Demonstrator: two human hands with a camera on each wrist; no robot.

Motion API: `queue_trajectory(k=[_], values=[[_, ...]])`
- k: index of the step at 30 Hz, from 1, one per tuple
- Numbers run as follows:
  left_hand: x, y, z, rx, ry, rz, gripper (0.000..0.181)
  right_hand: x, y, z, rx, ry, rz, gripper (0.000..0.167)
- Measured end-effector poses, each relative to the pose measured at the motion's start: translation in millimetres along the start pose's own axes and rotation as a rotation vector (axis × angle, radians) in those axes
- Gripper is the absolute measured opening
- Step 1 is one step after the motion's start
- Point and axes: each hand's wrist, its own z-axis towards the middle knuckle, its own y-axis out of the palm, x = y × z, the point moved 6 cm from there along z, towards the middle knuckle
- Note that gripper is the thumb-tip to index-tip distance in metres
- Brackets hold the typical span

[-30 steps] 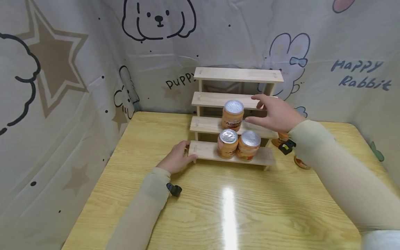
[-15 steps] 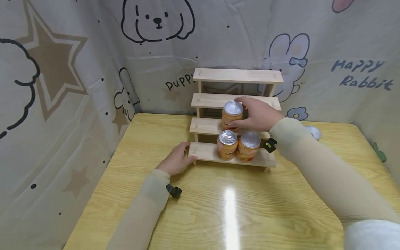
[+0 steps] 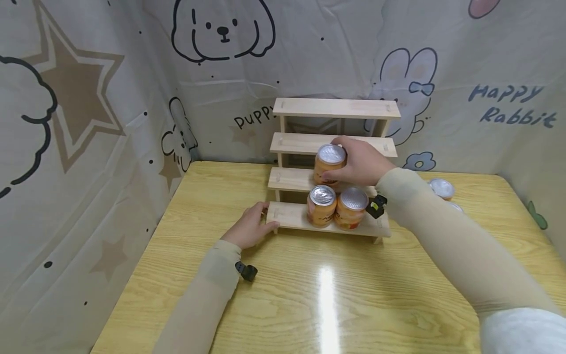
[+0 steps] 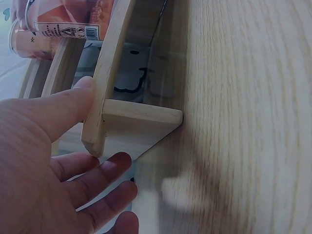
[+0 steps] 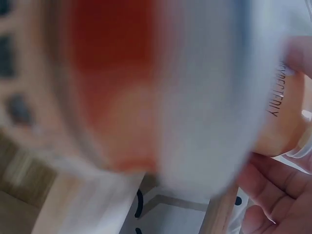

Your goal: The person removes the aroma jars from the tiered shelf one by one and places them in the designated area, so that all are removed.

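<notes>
A four-tier wooden shelf (image 3: 338, 107) stands at the back of the table. On its second tier from the bottom is an orange can (image 3: 325, 169), and my right hand (image 3: 364, 162) grips that can from the right. Two more orange cans, a left one (image 3: 321, 211) and a right one (image 3: 351, 214), stand side by side on the lowest tier. My left hand (image 3: 248, 227) holds the left end of the lowest tier; in the left wrist view the thumb lies on the board (image 4: 105, 73) and the fingers are below it. A near can (image 5: 112, 87) blurs much of the right wrist view.
Behind my right forearm, at the table's right side, a silver-lidded can (image 3: 442, 188) stands with another lid (image 3: 455, 206) partly showing. A printed cloth (image 3: 318, 59) hangs behind the shelf. The wooden table (image 3: 283, 295) reaches toward me in front of it.
My right hand has moved left from beside the upper can and closed round it. Cans at the right have come into view past my sleeve. My left hand stays on the shelf end.
</notes>
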Motion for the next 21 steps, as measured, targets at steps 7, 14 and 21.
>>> queue_trajectory(k=[7,14,21], values=[[-0.4,2.3,0.6,-0.01,0.007,0.005,0.069,13,-5,-10.4,0.019,0.033,0.01,0.083],[1.5,0.9,1.3,-0.008,0.014,-0.008,0.071,27,-17,-25.3,0.073,0.035,0.027,0.081],[1.3,-0.7,1.3,-0.013,0.016,-0.01,0.072,47,-29,-48.5,0.083,0.082,0.064,0.089]])
